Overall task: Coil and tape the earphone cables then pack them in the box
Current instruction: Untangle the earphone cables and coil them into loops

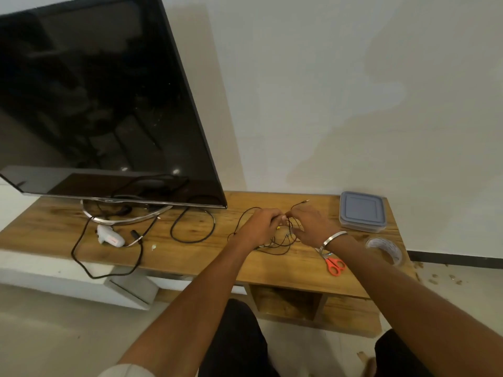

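A low wooden TV bench (pixel 272 270) stands against a plain white wall, and my two hands work over its right half. My left hand (pixel 260 227) and right hand (pixel 313 227) meet fingertip to fingertip, each with fingers curled and pinching the thin black earphone cable (pixel 275 247); most of it hangs slack in loose loops just below and between the grip, with the jack end (pixel 307 201) trailing off beyond the right hand. I judge the coiling step to be in hand and barely begun: no tidy coil exists yet. The next move calls for gathering the slack into even turns without tangling, then reaching right of the grip for tape. Count: one closed lidded box (pixel 362 212), well to the right of the grip; one tape roll (pixel 384 250) nearer me on that side; one pair of orange-handled scissors (pixel 335 265) just under the right wrist. Whether the strands amount to one earphone set or several, I cannot tell. Left of the grip stand one television (pixel 95 104) and one separate black cable loop (pixel 192 227).
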Available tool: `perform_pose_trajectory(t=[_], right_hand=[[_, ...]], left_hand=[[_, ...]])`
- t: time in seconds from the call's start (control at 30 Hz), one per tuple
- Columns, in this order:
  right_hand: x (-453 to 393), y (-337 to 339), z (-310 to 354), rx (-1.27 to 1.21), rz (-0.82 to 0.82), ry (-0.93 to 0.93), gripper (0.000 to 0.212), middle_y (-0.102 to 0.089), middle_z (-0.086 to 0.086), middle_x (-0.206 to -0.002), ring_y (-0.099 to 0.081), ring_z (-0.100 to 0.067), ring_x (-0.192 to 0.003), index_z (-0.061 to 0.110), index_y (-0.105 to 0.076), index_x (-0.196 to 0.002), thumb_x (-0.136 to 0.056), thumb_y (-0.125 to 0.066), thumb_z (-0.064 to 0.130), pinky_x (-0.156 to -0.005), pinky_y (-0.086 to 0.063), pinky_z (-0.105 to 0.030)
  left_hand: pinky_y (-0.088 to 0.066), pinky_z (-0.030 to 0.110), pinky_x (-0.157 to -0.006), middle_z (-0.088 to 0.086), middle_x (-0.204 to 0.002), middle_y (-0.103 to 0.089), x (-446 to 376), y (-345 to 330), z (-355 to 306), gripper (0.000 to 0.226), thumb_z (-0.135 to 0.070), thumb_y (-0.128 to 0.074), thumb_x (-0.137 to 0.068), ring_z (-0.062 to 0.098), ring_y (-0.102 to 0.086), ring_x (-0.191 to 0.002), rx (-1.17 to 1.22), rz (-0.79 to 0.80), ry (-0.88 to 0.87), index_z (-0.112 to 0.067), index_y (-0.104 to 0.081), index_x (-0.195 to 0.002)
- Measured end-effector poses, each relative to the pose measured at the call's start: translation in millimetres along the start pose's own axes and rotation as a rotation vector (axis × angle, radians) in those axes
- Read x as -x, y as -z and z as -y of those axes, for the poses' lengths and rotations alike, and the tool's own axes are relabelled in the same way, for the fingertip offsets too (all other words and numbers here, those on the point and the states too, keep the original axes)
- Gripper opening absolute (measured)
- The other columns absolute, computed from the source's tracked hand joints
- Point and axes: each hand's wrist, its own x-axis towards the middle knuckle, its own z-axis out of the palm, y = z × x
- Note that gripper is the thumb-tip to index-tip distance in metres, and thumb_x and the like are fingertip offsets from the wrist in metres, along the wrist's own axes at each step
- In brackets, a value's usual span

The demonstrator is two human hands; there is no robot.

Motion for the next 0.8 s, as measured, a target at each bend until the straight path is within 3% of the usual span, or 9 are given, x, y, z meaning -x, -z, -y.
perform_pose_trajectory(t=[0.07,0.2,0.3,0.5,0.6,0.67,0.73,0.8], right_hand=[[-0.7,-5.6,4.5,-0.085,-0.032,0.018,0.022,-0.065,-0.001,-0.110,-0.055,-0.024,-0.109,0.021,-0.059,-0.111,-0.090,-0.056,0.025,-0.095,-0.041,-0.041],[-5.7,-13.4,-1.8,-0.132,-0.079,0.020,0.021,-0.072,-0.005,-0.083,-0.066,-0.026,-0.083,0.016,-0.067,-0.103,-0.094,-0.051,0.027,-0.081,-0.047,-0.037],[-6.1,-11.1,-13.9,-0.148,-0.162,0.037,0.024,-0.073,-0.007,-0.092,-0.066,-0.026,-0.084,0.012,-0.069,-0.105,-0.095,-0.050,0.023,-0.074,-0.043,-0.028],[-4.2,-8.5,-49.1,-0.189,-0.212,-0.087,0.022,-0.073,-0.006,-0.097,-0.065,-0.021,-0.084,0.011,-0.071,-0.101,-0.095,-0.051,0.018,-0.072,-0.041,-0.023],[0.6,-21.8,-58.4,-0.136,-0.059,-0.111,0.025,-0.069,-0.006,-0.106,-0.064,-0.019,-0.095,0.012,-0.065,-0.115,-0.093,-0.055,0.015,-0.081,-0.047,-0.025],[1.8,-33.8,-57.2,-0.220,0.001,-0.108,0.043,-0.064,-0.005,-0.116,-0.061,-0.019,-0.107,0.014,-0.052,-0.130,-0.088,-0.060,0.014,-0.093,-0.047,-0.030],[-0.7,-41.7,-50.5,-0.295,-0.017,-0.070,0.059,-0.058,0.000,-0.123,-0.057,-0.014,-0.114,0.017,-0.042,-0.138,-0.084,-0.066,0.017,-0.100,-0.044,-0.031],[-6.1,-44.9,-38.7,-0.299,-0.070,0.003,0.053,-0.059,0.006,-0.118,-0.056,-0.007,-0.109,0.019,-0.044,-0.135,-0.086,-0.064,0.025,-0.096,-0.044,-0.027]], left_hand=[[-0.032,0.022,-0.054,-0.013,-0.065,-0.052,2.1,-2.0,-3.4,0.022,-0.021,-0.048,-0.102,0.004,-0.046,-0.058,-0.019,0.010,-0.028,-0.017,-0.062,-0.084],[-0.038,0.033,-0.057,0.000,-0.071,-0.060,-3.0,-4.3,11.5,0.023,-0.026,-0.049,-0.101,0.015,-0.053,-0.063,-0.010,0.033,-0.036,-0.015,-0.063,-0.087],[-0.043,0.026,-0.058,-0.010,-0.072,-0.060,-2.8,-0.9,25.7,0.026,-0.029,-0.050,-0.101,0.002,-0.053,-0.063,-0.020,0.050,-0.036,-0.014,-0.068,-0.090],[-0.051,0.032,-0.065,-0.005,-0.088,-0.067,-5.4,-3.9,60.4,0.025,-0.036,-0.048,-0.100,0.008,-0.058,-0.067,0.023,0.021,-0.026,-0.028,-0.065,-0.084],[-0.045,0.024,-0.061,-0.012,-0.077,-0.060,-6.7,-12.3,60.5,0.028,-0.031,-0.048,-0.101,0.001,-0.052,-0.063,0.037,0.014,-0.042,-0.016,-0.069,-0.091],[-0.041,0.024,-0.057,-0.011,-0.071,-0.058,-10.6,-18.3,55.6,0.029,-0.030,-0.049,-0.101,0.006,-0.050,-0.058,0.059,-0.001,-0.071,-0.013,-0.070,-0.092],[-0.040,0.025,-0.059,-0.012,-0.067,-0.056,-13.1,-24.2,47.7,0.027,-0.028,-0.050,-0.101,0.007,-0.050,-0.059,0.063,-0.002,-0.109,-0.014,-0.070,-0.089],[-0.036,0.020,-0.056,-0.015,-0.064,-0.052,-15.3,-28.3,42.5,0.024,-0.025,-0.052,-0.100,0.001,-0.047,-0.058,0.078,0.013,-0.139,-0.020,-0.065,-0.080]])
